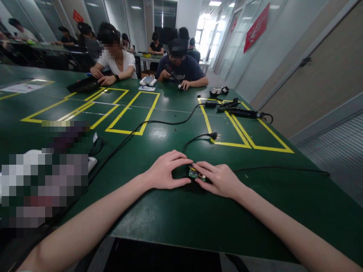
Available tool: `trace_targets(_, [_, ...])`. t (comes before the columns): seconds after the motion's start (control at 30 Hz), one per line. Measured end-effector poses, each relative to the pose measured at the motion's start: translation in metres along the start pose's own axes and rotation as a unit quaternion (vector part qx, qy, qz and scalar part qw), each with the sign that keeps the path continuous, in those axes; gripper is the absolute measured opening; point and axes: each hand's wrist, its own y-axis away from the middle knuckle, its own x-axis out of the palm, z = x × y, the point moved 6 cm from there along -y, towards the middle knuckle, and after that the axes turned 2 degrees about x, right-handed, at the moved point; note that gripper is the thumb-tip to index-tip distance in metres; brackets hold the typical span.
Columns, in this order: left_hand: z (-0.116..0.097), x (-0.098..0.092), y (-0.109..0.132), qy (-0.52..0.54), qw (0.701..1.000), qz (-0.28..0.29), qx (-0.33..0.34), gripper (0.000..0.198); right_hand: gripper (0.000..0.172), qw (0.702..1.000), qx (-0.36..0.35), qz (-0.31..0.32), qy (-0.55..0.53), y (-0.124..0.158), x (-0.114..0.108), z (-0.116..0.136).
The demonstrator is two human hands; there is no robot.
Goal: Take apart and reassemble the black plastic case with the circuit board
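A glass-walled room (234, 56) is enclosing a green table (159, 219), on which yellow tape lines (124, 132) are marking rectangles. Across the table, a person in a white shirt (124, 62) and a person in a dark shirt (193, 71) are sitting. A black cable (167, 122) is running over the surface. On the near side, the left hand (164, 170) is holding its thumb and fingers apart, facing the right hand (221, 179). A black plug (213, 135) is lying beyond the hands. A small circuit board (193, 173) is occupying the gap between the hands: the right hand is clamping its right side; whether the left hand is touching it cannot be told.
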Motion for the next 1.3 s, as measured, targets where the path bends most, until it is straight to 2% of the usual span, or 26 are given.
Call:
trace_targets(0.07, [-0.003,0.001,0.0,0.003,1.0,0.008,0.014,0.045,0.039,0.997,-0.075,-0.004,-0.022,-0.01,0.002,0.023])
trace_targets(0.13, [-0.001,0.004,0.0,0.012,0.999,0.031,0.006,0.046,0.038,0.994,-0.103,-0.023,-0.042,-0.016,0.002,0.033])
trace_targets(0.27, [0.005,0.007,0.002,0.017,0.998,0.061,-0.018,0.052,0.033,0.992,-0.067,-0.081,-0.065,-0.019,-0.003,0.025])
trace_targets(0.4, [0.006,0.011,0.005,0.001,0.997,0.069,-0.024,0.054,0.029,0.979,-0.077,-0.171,-0.076,-0.013,-0.015,0.018])
trace_targets(0.5, [0.006,0.012,0.005,0.0,0.997,0.065,-0.029,0.058,0.023,0.973,-0.074,-0.202,-0.084,-0.011,-0.019,0.014])
trace_targets(0.73, [0.006,0.007,0.004,0.009,0.998,0.042,-0.046,0.047,0.026,0.977,-0.073,-0.177,-0.092,-0.011,-0.015,0.012])
trace_targets(1.0, [0.003,0.004,0.005,0.015,0.999,0.027,-0.034,0.019,0.032,0.976,-0.078,-0.171,-0.108,-0.015,-0.02,0.017])
trace_targets(1.3, [0.011,0.005,0.005,0.02,0.998,0.029,-0.052,0.014,0.04,0.98,-0.067,-0.154,-0.107,-0.017,-0.016,0.017])
